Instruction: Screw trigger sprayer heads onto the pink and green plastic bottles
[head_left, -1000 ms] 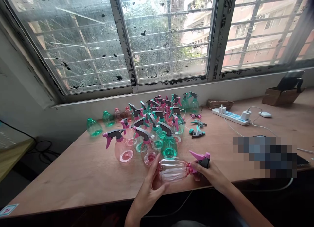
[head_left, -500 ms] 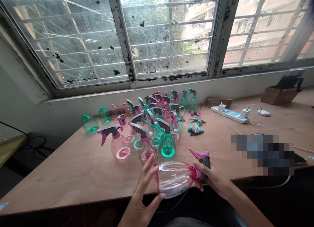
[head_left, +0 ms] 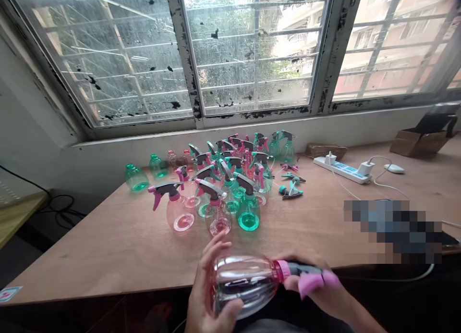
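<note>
A clear pink spray bottle [head_left: 245, 280] lies sideways between my hands at the table's front edge. My left hand [head_left: 212, 289] is wrapped round its base end, thumb on the near side. At the neck, my right hand [head_left: 317, 280] grips the pink-and-grey spray head [head_left: 309, 275], which is fitted on the bottle; some of these fingers are hidden behind it. Just beyond stand a pink spray bottle [head_left: 219, 222], a green spray bottle [head_left: 248, 215] and another pink one [head_left: 180, 215], all with spray heads on.
More pink and green spray bottles crowd toward the window. Green bottles without heads [head_left: 136, 178] stand at the left. Loose spray heads [head_left: 291, 192] lie right of the group. Further right are a power strip [head_left: 342, 169], a white mouse [head_left: 394, 168], a cardboard box [head_left: 418, 141] and a blurred-out object [head_left: 392, 227].
The bottle has come nearer to me and turned about its length, so the trigger now points toward me. My left hand has closed round the base; my right hand has rolled with the spray head.
</note>
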{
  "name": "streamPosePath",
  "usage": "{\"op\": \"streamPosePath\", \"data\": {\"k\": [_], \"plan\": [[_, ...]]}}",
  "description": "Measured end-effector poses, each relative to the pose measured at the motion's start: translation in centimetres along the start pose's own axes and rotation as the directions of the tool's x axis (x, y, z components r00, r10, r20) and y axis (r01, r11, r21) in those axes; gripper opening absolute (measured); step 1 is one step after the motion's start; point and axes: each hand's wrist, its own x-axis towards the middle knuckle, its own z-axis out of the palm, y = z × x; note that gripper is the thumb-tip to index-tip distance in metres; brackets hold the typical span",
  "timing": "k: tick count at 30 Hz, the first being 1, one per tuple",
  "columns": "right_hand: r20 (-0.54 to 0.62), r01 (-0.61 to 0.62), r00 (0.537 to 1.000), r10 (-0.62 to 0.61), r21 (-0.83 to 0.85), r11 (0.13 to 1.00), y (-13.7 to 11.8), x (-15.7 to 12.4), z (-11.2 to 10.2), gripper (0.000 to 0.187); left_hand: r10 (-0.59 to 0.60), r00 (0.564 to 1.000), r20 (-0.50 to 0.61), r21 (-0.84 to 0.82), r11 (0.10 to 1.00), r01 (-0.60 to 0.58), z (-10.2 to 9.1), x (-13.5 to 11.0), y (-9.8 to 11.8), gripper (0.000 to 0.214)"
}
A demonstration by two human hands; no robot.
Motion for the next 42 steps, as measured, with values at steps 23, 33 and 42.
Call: {"op": "streamPosePath", "data": {"k": [23, 33, 42], "plan": [[-0.004, 0.057, 0.998, -0.059, -0.180, 0.982, 1.2, 0.8, 3.7, 0.028, -0.021, 0.922, -0.387, -0.134, 0.990, -0.033, -0.1, 0.8, -1.6, 0.042], [-0.157, 0.006, 0.987, -0.029, -0.145, 0.989, -1.7, 1.9, -0.6, 0.040, 0.178, 0.984, -0.025, 0.015, 0.984, -0.178, -1.0, 2.4, -2.1, 0.047], [-0.043, 0.320, 0.918, -0.395, -0.510, 0.798, -4.3, 6.4, 3.6, 0.022, -0.001, 0.980, 0.200, 0.187, 0.982, -0.037, -1.7, 3.1, -4.0, 0.077]]}}
